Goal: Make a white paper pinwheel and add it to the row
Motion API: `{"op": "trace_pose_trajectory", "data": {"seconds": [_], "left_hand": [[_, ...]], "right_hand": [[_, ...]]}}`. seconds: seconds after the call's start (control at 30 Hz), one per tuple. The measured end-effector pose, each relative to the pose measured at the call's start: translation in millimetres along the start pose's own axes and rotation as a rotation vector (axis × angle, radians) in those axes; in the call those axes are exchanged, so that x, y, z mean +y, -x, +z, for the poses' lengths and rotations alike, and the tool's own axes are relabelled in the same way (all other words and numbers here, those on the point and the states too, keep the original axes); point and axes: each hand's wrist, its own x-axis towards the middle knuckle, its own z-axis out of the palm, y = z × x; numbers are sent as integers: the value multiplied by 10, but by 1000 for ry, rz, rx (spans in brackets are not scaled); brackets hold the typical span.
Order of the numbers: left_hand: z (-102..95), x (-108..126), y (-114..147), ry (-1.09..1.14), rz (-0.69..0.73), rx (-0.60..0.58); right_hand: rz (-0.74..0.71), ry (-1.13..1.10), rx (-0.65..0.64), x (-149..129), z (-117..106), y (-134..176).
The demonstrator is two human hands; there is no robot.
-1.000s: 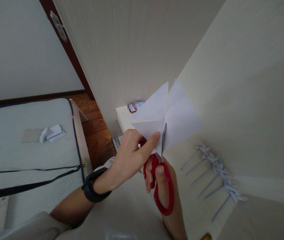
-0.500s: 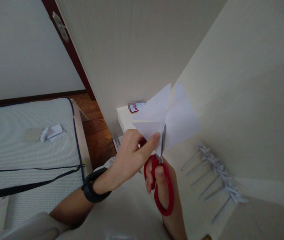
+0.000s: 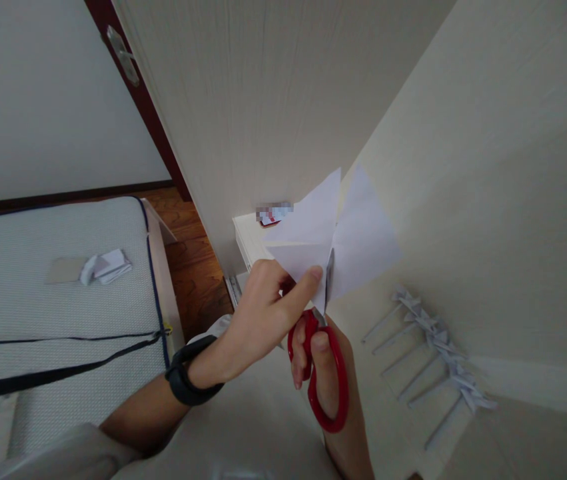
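A white sheet of paper (image 3: 363,243) with slits running in from its corners is held up in front of me. My left hand (image 3: 276,303) pinches its near left part between thumb and fingers; a dark band circles that wrist. In my right hand (image 3: 326,373) are red-handled scissors (image 3: 340,393), thumb through one loop and fingers through the other. Their blades lie in the slit nearest me, with paper on both sides, and look almost closed. The blade tips point away from me, toward the middle of the sheet.
Several paper pinwheels on sticks (image 3: 436,340) lie in a row on the pale surface at right. A small red and white item (image 3: 273,215) sits behind the paper. On the mattress (image 3: 23,233) at left are folded papers (image 3: 110,265) and a dark strap (image 3: 63,373).
Very little differs. The hands, paper and scissors have shifted slightly to the right in view, with the grip of both hands unchanged.
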Motion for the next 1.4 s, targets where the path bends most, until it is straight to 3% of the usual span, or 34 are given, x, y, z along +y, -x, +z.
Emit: {"op": "trace_pose_trajectory", "data": {"seconds": [0.97, 1.4], "left_hand": [[0, 4, 17, -64, 0, 17], [17, -5, 36, -34, -92, 52]], "right_hand": [[32, -17, -3, 122, -31, -28], [25, -38, 5, 150, -36, -33]]}}
